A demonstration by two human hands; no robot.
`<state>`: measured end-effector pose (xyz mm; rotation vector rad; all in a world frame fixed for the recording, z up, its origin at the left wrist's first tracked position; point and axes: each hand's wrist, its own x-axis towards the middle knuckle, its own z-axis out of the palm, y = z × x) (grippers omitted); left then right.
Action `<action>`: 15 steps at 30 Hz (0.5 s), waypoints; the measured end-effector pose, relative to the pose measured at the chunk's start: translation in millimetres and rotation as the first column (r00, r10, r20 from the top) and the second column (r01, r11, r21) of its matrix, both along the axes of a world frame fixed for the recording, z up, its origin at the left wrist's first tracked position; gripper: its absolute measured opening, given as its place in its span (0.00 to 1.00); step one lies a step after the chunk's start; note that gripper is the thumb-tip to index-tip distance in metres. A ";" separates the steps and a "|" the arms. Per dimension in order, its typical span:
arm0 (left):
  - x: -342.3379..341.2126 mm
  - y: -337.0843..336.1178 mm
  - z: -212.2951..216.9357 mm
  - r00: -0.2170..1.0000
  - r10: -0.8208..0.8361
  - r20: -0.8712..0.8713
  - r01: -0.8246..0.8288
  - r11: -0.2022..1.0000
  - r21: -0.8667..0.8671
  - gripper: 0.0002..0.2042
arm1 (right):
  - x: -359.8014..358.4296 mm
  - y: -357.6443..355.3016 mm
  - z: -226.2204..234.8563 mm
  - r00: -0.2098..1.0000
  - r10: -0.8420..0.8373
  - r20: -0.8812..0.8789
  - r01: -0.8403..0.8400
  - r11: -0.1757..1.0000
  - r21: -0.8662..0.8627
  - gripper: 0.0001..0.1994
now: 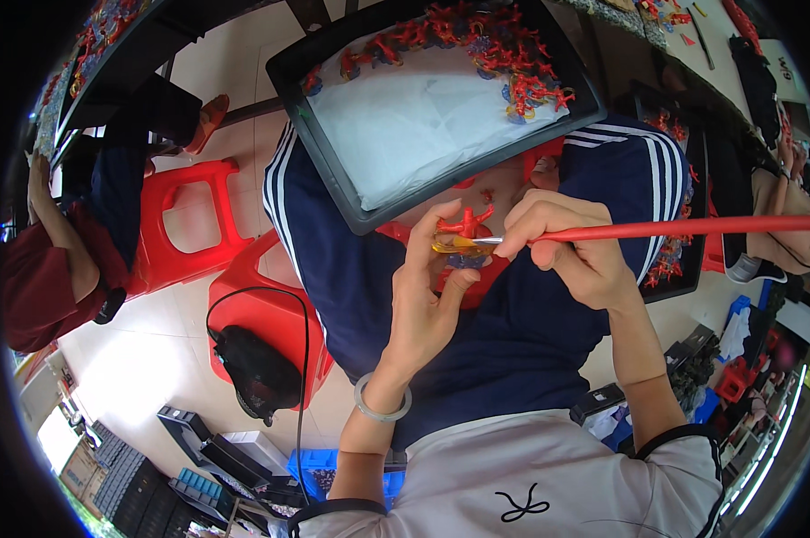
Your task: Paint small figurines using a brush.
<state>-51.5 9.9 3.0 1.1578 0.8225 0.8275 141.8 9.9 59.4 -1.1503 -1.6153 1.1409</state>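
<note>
Between the fingers and thumb of my left hand is a small plastic figurine, red on top with yellow and dark blue-purple parts below. My right hand grips a red-handled paintbrush like a pen. The brush's metal end meets the yellow part of the figurine; its very tip is too small to make out. Both hands are over my lap. Just beyond them lies a black tray lined with white sheeting, with many similar red and blue figurines gathered along its far and right sides.
Left of me stand red plastic stools, one bearing a black bag with a cable. A person in a dark red top sits at the far left. On the right, another tray holds more figurines. Blue crates are behind.
</note>
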 end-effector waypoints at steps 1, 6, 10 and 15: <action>-0.4 -0.5 -2.0 1.000 -0.014 -0.018 0.014 1.000 0.022 0.30 | 5.0 1.5 0.5 1.000 -0.001 -0.001 0.001 1.000 -0.002 0.12; -0.7 -2.4 -3.8 0.999 -0.018 0.047 0.021 0.999 -0.048 0.30 | 7.6 3.7 1.1 0.995 0.006 0.096 -0.009 0.999 0.031 0.20; -2.0 -2.0 -7.5 0.994 -0.034 0.102 0.045 0.993 -0.105 0.29 | 15.1 1.4 0.5 0.993 0.015 0.119 -0.015 1.000 0.003 0.22; -1.4 -2.5 -4.8 0.988 -0.064 0.137 0.079 0.991 -0.107 0.28 | 12.3 0.4 -1.1 0.999 0.007 0.044 -0.009 0.999 0.037 0.22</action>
